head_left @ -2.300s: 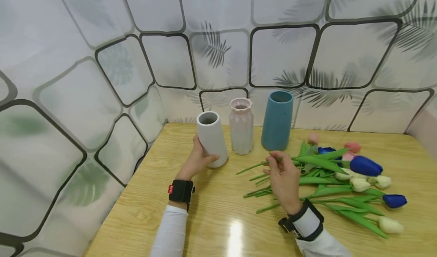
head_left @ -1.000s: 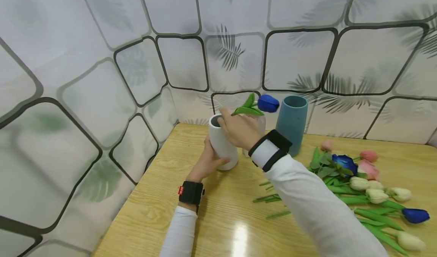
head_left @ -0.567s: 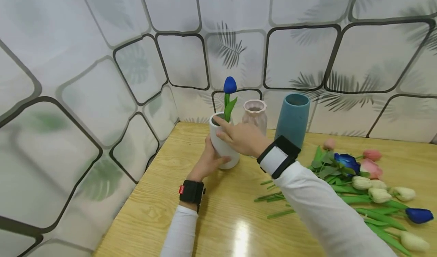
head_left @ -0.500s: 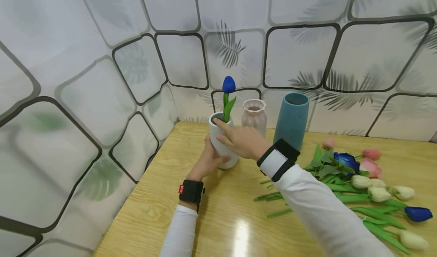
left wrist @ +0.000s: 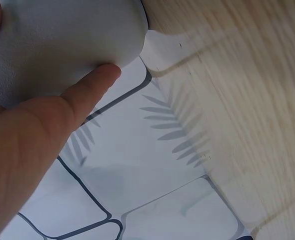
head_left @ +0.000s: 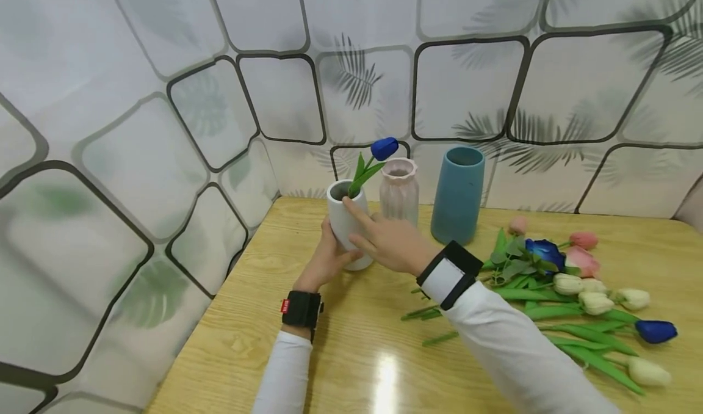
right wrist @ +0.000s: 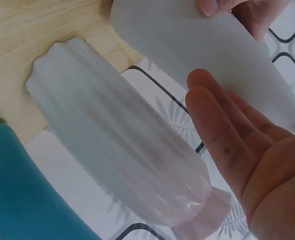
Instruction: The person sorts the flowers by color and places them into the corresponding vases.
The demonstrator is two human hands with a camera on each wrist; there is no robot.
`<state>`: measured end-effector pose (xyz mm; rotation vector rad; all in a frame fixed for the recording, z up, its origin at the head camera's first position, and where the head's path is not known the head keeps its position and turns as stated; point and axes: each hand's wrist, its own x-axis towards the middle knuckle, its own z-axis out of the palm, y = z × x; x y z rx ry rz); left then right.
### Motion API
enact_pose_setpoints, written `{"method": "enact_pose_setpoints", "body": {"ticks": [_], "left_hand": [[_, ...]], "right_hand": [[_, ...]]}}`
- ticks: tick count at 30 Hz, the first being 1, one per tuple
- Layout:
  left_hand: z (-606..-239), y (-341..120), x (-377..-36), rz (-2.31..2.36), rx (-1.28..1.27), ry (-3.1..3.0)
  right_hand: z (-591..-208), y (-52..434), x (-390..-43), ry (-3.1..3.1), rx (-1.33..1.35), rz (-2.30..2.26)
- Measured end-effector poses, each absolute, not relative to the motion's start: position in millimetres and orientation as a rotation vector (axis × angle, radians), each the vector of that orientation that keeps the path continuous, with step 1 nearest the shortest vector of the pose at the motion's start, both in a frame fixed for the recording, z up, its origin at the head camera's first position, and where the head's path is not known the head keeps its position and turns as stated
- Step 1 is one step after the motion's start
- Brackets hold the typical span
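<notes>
My left hand (head_left: 328, 260) wraps the lower body of the white vase (head_left: 347, 221), fingers (left wrist: 90, 92) curled round it, keeping it upright on the wooden surface (head_left: 340, 347). My right hand (head_left: 387, 241) hangs beside the vase's right flank with fingers (right wrist: 222, 135) straight and loose, gripping nothing; the forefinger tip sits by the rim. The blue tulip (head_left: 383, 148) stands in the vase just above that fingertip, its stem leaning up and away to the right, towards the pink vase (head_left: 399, 189). The right hand is nearer the stem. The other tulips (head_left: 576, 286) lie well off to the right, behind my right wrist.
</notes>
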<state>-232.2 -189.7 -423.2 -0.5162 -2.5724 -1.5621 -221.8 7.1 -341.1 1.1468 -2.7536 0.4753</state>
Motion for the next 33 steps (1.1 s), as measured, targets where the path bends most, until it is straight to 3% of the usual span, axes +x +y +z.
{"method": "enact_pose_setpoints", "body": {"ticks": [7, 25, 33], "left_hand": [[-426, -187, -233, -1.562, -0.458, -2.56], [-422, -193, -222, -1.558, -0.336, -2.651], [-420, -189, -231, -1.534, -0.381, -2.671]], "right_hand": [[-352, 26, -214, -2.774, 1.119, 0.481], [-395, 95, -157, -2.965, 0.483, 0.847], [-389, 118, -145, -3.04, 0.375, 0.87]]}}
